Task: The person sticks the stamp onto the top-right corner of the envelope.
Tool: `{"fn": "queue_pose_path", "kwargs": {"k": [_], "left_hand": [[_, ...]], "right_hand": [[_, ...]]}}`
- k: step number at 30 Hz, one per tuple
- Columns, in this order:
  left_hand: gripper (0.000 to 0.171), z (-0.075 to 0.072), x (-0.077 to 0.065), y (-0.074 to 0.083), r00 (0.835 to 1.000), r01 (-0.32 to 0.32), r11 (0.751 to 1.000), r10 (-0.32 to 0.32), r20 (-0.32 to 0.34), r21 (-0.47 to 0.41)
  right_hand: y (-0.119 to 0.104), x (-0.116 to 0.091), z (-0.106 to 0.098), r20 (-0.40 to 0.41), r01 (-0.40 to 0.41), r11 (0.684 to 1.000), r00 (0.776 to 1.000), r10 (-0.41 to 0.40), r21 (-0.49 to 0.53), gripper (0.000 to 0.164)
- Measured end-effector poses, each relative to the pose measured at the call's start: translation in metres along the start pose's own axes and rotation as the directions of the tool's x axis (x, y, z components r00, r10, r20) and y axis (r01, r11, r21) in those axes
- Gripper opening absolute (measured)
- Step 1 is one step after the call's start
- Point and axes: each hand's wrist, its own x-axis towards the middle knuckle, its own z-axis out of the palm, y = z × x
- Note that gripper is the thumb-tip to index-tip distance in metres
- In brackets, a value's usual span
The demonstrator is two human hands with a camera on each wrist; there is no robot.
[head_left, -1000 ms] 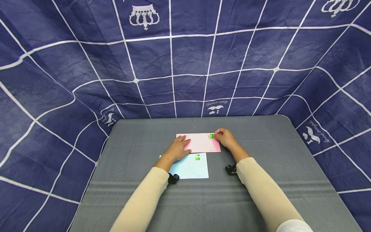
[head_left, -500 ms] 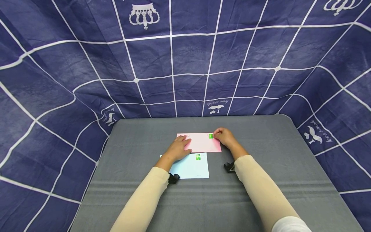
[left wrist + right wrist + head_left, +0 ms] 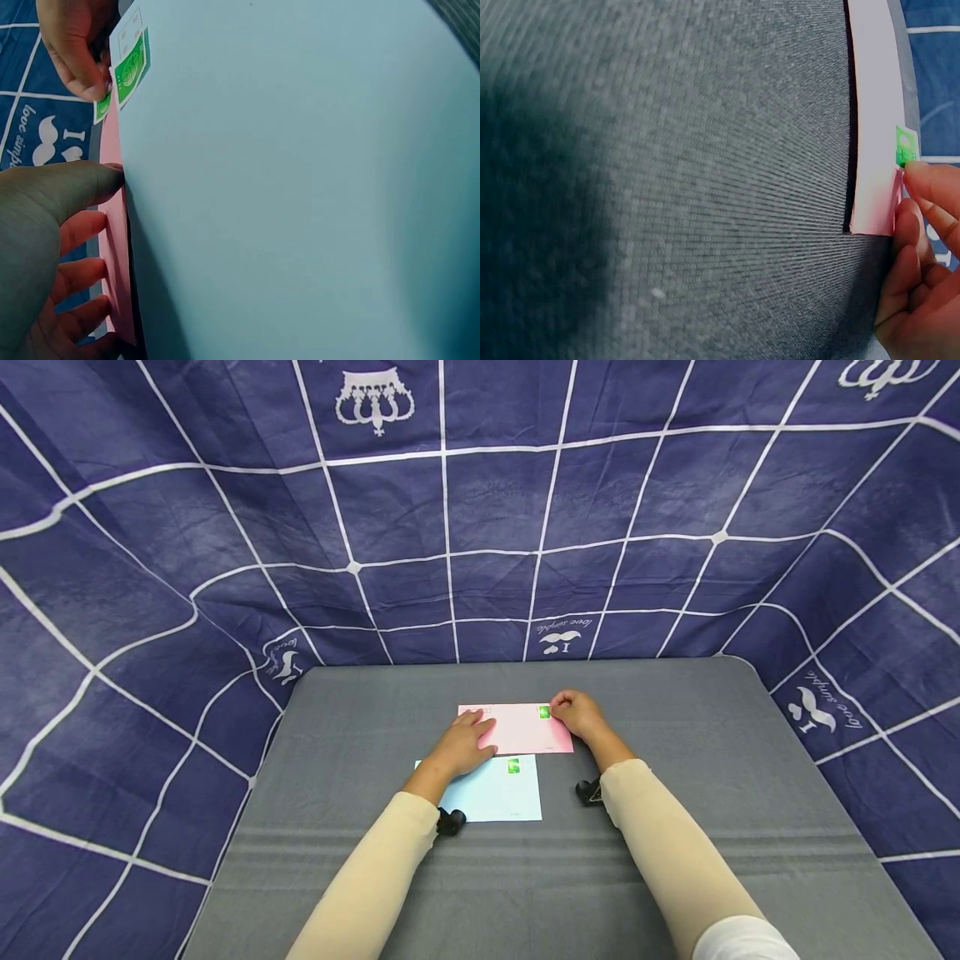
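A pink envelope (image 3: 517,731) lies on the grey table. My left hand (image 3: 461,743) rests on its left part, fingers spread, with the thumb at its near edge. My right hand (image 3: 579,714) pinches a small green stamp (image 3: 544,712) between thumb and forefinger, over the envelope's upper right corner. In the right wrist view the stamp (image 3: 906,146) stands tilted at the fingertips. Closer to me lies a light blue envelope (image 3: 495,793), partly under my left wrist, with a green stamp (image 3: 513,766) in its upper right corner.
The grey cloth-covered table (image 3: 360,893) extends around both envelopes. A dark blue curtain (image 3: 495,510) with white lines hangs behind it and along both sides. A black wrist camera (image 3: 590,792) sits at my right wrist, another black camera (image 3: 451,822) at my left.
My right hand has shifted slightly left with the stamp, to just inside the pink envelope's corner. My left hand keeps its place on the envelope.
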Motion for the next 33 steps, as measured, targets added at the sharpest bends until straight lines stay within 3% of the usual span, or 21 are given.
{"fn": "queue_pose_path", "kwargs": {"k": [33], "left_hand": [[0.061,0.0001,0.0009,0.0010,1.000,-0.012,1.000,0.012,-0.012,-0.001]], "right_hand": [[0.0017,0.0049,0.0018,-0.029,-0.007,0.997,1.000,0.005,-0.073,0.015]]}}
